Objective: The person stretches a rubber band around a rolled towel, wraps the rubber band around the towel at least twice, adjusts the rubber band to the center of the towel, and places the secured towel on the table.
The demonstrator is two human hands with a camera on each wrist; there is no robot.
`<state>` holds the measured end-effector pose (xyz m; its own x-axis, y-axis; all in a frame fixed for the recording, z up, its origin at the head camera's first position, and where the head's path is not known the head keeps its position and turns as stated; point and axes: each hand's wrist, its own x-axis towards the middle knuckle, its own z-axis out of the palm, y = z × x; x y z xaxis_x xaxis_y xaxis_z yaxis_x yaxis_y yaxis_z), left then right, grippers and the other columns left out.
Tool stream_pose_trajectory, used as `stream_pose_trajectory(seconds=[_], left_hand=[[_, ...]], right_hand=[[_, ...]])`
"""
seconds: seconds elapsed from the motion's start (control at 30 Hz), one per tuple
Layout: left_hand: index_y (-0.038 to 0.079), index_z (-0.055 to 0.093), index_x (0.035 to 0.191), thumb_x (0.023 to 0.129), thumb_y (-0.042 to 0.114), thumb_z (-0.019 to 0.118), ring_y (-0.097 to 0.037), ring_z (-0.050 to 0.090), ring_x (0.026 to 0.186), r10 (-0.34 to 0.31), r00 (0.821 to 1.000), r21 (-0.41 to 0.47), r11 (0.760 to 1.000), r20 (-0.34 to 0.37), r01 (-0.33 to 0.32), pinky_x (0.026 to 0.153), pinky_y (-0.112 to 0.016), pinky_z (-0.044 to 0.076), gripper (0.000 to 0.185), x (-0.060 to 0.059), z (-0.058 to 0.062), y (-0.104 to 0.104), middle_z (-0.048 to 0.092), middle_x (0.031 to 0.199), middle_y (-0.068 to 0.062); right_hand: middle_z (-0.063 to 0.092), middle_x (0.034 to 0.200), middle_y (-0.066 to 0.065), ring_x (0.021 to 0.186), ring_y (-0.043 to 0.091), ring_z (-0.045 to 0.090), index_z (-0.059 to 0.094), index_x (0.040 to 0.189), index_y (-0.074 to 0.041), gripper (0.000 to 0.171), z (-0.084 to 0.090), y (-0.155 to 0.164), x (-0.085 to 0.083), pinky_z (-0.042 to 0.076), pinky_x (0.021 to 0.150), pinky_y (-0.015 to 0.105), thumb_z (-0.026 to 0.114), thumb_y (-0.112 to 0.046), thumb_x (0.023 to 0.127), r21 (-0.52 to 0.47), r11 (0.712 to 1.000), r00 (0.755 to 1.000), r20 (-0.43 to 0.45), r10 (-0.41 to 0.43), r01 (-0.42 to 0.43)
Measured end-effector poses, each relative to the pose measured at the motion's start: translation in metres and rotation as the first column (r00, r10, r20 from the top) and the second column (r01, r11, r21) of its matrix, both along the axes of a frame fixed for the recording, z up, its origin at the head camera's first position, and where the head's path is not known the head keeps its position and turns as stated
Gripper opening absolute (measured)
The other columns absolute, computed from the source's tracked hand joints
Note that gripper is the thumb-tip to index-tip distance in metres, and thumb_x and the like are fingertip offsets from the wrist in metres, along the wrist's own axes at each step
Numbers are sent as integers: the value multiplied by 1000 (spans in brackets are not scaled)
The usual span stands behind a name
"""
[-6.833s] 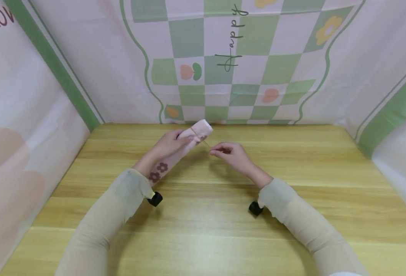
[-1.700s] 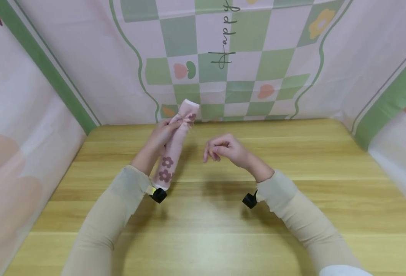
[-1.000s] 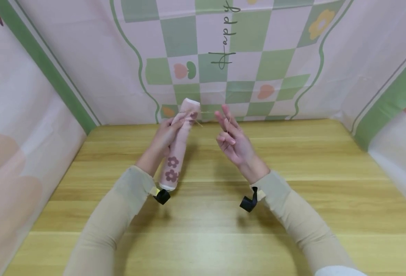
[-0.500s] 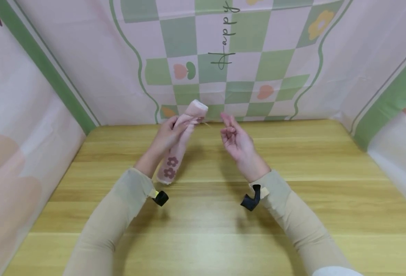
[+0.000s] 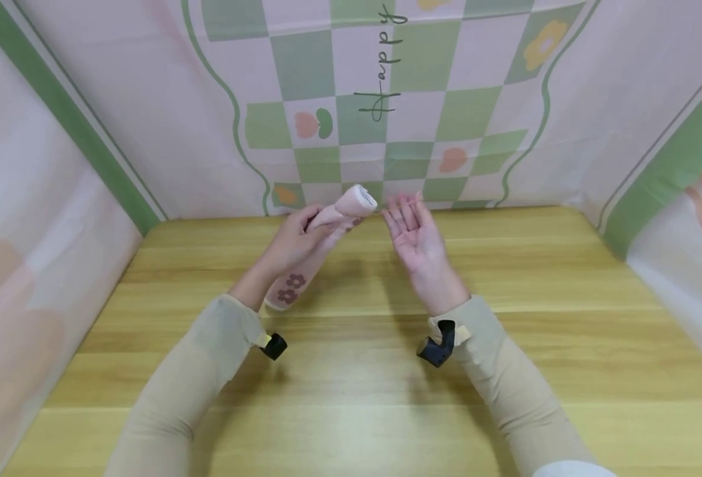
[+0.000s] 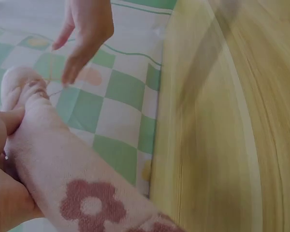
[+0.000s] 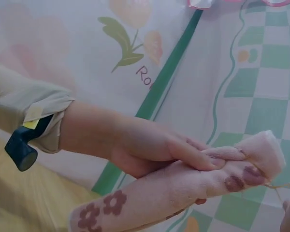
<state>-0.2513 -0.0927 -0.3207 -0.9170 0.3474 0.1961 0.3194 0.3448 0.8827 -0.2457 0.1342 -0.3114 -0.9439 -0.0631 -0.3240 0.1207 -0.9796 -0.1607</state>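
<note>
My left hand (image 5: 303, 235) grips a rolled pink towel (image 5: 351, 202) with brown flowers, held slanted above the wooden table (image 5: 356, 397), far end up and to the right. A thin tan elastic band (image 7: 275, 186) cinches the roll near that end, and a strand of it leads toward my right hand. My right hand (image 5: 410, 222) is open just right of the roll's end, fingers straight, palm turned toward me. The left wrist view shows the towel (image 6: 63, 179) close up, with the right hand (image 6: 87, 34) above it. In the right wrist view my left hand (image 7: 150, 147) wraps the towel (image 7: 183, 191).
Pink and green checkered cloth (image 5: 386, 132) walls in the table at the back and on both sides. Black wrist cameras (image 5: 437, 348) sit on both beige sleeves. Nothing else lies on the tabletop.
My right hand has gone from curled fingers to straight ones and moved up beside the roll's end. The left hand has tilted the roll's far end to the right.
</note>
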Motion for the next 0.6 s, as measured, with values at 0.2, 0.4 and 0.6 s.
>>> stream_pose_trajectory(seconds=[0.2,0.4,0.6], left_hand=[[-1,61,130,104,13,60,-22,58,96,-15,1000,-34,999,-6,15,81,-32,49,29,2,-1,2,65,113,-14],[-1,61,129,104,14,59,-25,59,103,-5,1000,-32,999,-16,4,88,-39,48,29,2,0,1,65,117,-15],[-1,63,125,104,12,59,-25,59,102,-3,998,-72,997,-66,-2,87,-37,48,25,3,-2,1,66,116,-15]], right_hand=[[25,168,-2,151,26,29,28,162,-19,59,-3,-5,5,34,116,42,52,-22,108,236,972,989,-140,46,-11],[36,160,10,148,38,32,58,134,-7,28,-9,-3,7,32,115,56,54,-15,108,513,858,953,-251,169,-17],[53,135,8,145,43,36,70,92,-14,28,-17,-1,10,30,113,65,49,-12,109,648,757,897,-283,340,-83]])
